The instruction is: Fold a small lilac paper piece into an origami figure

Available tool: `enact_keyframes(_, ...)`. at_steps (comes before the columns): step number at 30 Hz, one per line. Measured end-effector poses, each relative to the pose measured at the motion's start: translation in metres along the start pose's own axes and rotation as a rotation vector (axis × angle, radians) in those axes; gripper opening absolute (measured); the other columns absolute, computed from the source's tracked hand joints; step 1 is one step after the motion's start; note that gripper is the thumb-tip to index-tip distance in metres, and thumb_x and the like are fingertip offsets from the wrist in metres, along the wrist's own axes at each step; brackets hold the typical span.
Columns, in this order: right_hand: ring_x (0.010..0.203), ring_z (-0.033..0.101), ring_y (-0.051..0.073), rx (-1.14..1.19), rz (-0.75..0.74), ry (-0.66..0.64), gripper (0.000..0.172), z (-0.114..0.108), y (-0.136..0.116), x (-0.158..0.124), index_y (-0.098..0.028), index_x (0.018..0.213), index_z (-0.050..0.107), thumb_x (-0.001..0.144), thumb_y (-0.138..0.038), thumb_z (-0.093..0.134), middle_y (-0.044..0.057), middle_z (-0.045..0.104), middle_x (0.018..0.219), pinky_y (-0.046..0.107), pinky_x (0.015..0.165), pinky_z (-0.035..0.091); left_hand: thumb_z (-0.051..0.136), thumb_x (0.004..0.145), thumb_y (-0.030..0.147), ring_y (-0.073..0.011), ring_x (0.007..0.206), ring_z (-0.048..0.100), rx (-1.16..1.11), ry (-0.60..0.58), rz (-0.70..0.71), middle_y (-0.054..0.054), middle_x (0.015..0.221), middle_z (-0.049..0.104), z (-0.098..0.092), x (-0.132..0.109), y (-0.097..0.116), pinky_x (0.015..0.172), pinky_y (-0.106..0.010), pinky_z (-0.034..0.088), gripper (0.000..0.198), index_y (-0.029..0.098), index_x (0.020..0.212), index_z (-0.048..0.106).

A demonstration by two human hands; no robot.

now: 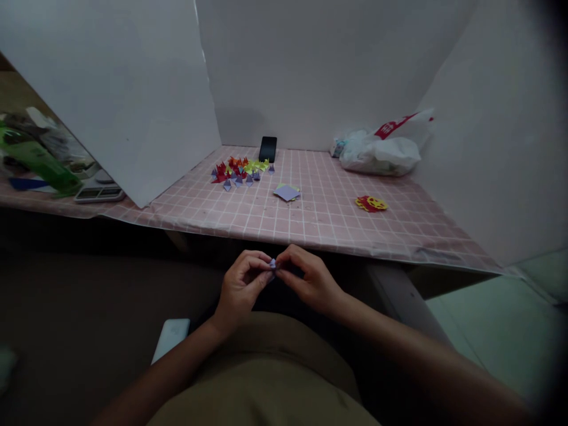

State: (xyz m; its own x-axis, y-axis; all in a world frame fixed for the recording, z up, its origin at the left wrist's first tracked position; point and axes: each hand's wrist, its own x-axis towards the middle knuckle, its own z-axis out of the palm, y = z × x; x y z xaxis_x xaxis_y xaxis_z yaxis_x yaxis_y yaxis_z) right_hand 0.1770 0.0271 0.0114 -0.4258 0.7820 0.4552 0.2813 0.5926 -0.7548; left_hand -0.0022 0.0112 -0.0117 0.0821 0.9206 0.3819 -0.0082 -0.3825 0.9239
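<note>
Between my two hands, just in front of the table's near edge, is a small piece of folded lilac paper. My left hand pinches it from the left with thumb and fingers. From the right, the thumb and forefinger of my right hand close on the same paper. Its exact shape is mostly hidden by the fingertips. Beyond the hands on the table lies a short stack of square paper sheets, lilac on top. Farther back to the left sits a cluster of small folded paper figures in red, orange, yellow and lilac.
A pink checked cloth covers the table, with white panels around it. A black phone leans at the back. On the right are yellow and red cut-out pieces and a white plastic bag. A green bottle lies far left.
</note>
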Motion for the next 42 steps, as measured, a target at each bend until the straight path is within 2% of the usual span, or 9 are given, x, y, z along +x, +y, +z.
enact_keyframes(7,0.074,0.055,0.016,-0.109,-0.117,0.069,0.011,0.007,0.005,-0.004,-0.019,0.085,0.056,0.089,-0.009,0.054,0.003,0.056,0.081,0.028,0.065,0.044,0.064,0.086,0.018,-0.0186,0.095,0.06,0.033,0.001,-0.039,-0.005,0.099,0.062,0.002,-0.003,0.003,0.084,-0.031,0.048,0.006,0.021,0.087,0.07)
enact_keyframes(14,0.073,0.054,0.017,-0.281,-0.162,0.005,0.011,0.008,0.011,-0.006,-0.018,0.088,0.056,0.089,-0.008,0.051,0.006,0.056,0.083,0.028,0.063,0.044,0.065,0.086,0.024,-0.0201,0.099,0.058,-0.114,-0.03,-0.247,-0.006,0.103,0.062,0.002,-0.002,0.007,0.089,-0.031,0.046,0.007,0.019,0.085,0.069)
enact_keyframes(18,0.072,0.054,0.017,-0.3,-0.181,-0.032,0.01,0.008,0.011,-0.006,-0.018,0.087,0.055,0.09,-0.01,0.049,0.006,0.055,0.083,0.028,0.063,0.043,0.066,0.084,0.027,-0.0196,0.094,0.057,-0.148,-0.018,-0.307,-0.005,0.101,0.061,0.002,-0.002,0.006,0.086,-0.032,0.046,0.009,0.019,0.08,0.067)
enact_keyframes(24,0.073,0.054,0.017,-0.319,-0.166,-0.066,0.01,0.007,0.009,-0.006,-0.017,0.088,0.056,0.091,-0.011,0.049,0.007,0.056,0.085,0.028,0.064,0.043,0.064,0.084,0.027,-0.0206,0.096,0.057,-0.107,-0.009,-0.305,-0.005,0.1,0.062,0.001,-0.002,0.003,0.088,-0.033,0.045,0.011,0.019,0.079,0.067)
enact_keyframes(27,0.071,0.053,0.017,-0.323,-0.161,-0.051,0.011,0.007,0.01,-0.005,-0.017,0.087,0.055,0.091,-0.01,0.048,0.006,0.055,0.083,0.027,0.062,0.042,0.064,0.084,0.028,-0.0196,0.095,0.058,-0.105,0.028,-0.293,-0.004,0.097,0.063,0.001,-0.003,0.001,0.087,-0.032,0.046,0.009,0.02,0.087,0.067)
enact_keyframes(31,0.072,0.053,0.017,-0.321,-0.149,-0.039,0.011,0.007,0.012,-0.006,-0.016,0.086,0.055,0.09,-0.009,0.048,0.006,0.055,0.083,0.027,0.062,0.041,0.072,0.077,0.024,-0.0192,0.098,0.06,-0.098,0.106,-0.287,-0.003,0.099,0.064,0.0,-0.005,-0.005,0.091,-0.033,0.046,0.025,0.023,0.101,0.064)
enact_keyframes(33,0.072,0.053,0.017,-0.32,-0.146,-0.035,0.011,0.007,0.012,-0.006,-0.017,0.086,0.055,0.091,-0.009,0.049,0.006,0.055,0.084,0.027,0.062,0.041,0.075,0.074,0.02,-0.0187,0.099,0.06,-0.1,0.086,-0.287,-0.002,0.099,0.065,0.0,-0.005,-0.007,0.092,-0.032,0.045,0.032,0.024,0.103,0.064)
enact_keyframes(37,0.072,0.053,0.017,-0.315,-0.17,-0.035,0.01,0.008,0.011,-0.006,-0.017,0.087,0.056,0.092,-0.011,0.049,0.006,0.055,0.083,0.027,0.062,0.042,0.073,0.076,0.02,-0.0174,0.093,0.063,-0.159,-0.039,-0.327,-0.001,0.094,0.069,0.001,-0.005,-0.008,0.089,-0.031,0.047,0.02,0.023,0.095,0.068)
enact_keyframes(42,0.071,0.053,0.017,-0.333,-0.215,-0.042,0.012,0.008,0.009,-0.005,-0.016,0.088,0.057,0.094,-0.012,0.048,0.007,0.056,0.082,0.028,0.061,0.042,0.072,0.077,0.025,-0.0148,0.076,0.061,-0.159,-0.009,-0.389,-0.001,0.082,0.069,0.005,-0.005,-0.007,0.074,-0.027,0.048,0.013,0.019,0.088,0.071)
